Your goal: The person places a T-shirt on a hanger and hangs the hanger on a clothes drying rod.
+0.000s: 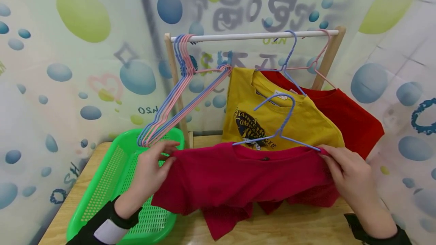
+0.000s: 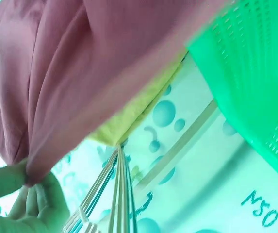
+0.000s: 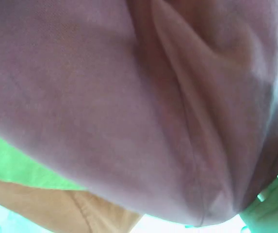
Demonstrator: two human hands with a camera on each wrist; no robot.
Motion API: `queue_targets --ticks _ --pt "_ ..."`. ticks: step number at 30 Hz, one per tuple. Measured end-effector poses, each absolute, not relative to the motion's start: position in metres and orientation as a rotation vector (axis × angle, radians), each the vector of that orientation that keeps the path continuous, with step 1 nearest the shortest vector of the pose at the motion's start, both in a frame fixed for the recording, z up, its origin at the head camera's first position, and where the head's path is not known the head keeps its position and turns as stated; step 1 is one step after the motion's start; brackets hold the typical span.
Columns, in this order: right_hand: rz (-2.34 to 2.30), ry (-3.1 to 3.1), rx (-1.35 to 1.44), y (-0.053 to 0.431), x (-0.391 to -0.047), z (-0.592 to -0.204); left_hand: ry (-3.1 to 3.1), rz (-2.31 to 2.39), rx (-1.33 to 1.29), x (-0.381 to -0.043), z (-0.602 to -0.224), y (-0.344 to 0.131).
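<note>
A crimson T-shirt (image 1: 245, 177) is held up by its shoulders between both hands, its lower part sagging toward the table. My left hand (image 1: 150, 171) pinches the left shoulder between thumb and fingers; the left wrist view shows the same pinch at a corner of the cloth (image 2: 71, 87). At the other shoulder, my right hand (image 1: 354, 179) grips fabric beside the end of a blue hanger (image 1: 280, 131). The hanger's hook and upper arms stand above the neckline, and the rest is hidden in the shirt. Cloth fills most of the right wrist view.
Behind the shirt stands a rack with a white rail (image 1: 238, 37). A yellow T-shirt (image 1: 235, 90) and a red shirt (image 1: 361, 118) hang from it at right, several bare hangers (image 1: 170, 105) at left. A green basket (image 1: 102, 177) sits on the wooden table (image 1: 68, 203) at left.
</note>
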State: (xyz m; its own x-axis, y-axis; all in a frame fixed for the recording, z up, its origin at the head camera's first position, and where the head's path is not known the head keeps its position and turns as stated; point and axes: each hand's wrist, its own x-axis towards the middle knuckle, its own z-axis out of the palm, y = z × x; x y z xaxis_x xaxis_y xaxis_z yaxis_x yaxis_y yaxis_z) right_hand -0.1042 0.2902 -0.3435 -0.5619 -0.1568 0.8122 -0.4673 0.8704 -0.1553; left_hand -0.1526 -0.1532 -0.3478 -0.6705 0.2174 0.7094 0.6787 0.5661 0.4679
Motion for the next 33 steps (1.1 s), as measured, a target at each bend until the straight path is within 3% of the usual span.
queue_targets --ticks 12,19,33 --pt "0.514 -2.104 0.457 0.305 -0.098 -0.346 -2.221 -0.899 -0.599 -0.161 -0.348 -0.152" --pt "0.491 -2.091 0.43 0.306 -0.097 -0.348 -2.337 -0.822 -0.659 -0.161 -0.352 -0.145" --pt "0.436 -2.169 0.247 0.29 -0.084 -0.34 -2.576 -0.571 -0.836 -0.109 -0.363 -0.137"
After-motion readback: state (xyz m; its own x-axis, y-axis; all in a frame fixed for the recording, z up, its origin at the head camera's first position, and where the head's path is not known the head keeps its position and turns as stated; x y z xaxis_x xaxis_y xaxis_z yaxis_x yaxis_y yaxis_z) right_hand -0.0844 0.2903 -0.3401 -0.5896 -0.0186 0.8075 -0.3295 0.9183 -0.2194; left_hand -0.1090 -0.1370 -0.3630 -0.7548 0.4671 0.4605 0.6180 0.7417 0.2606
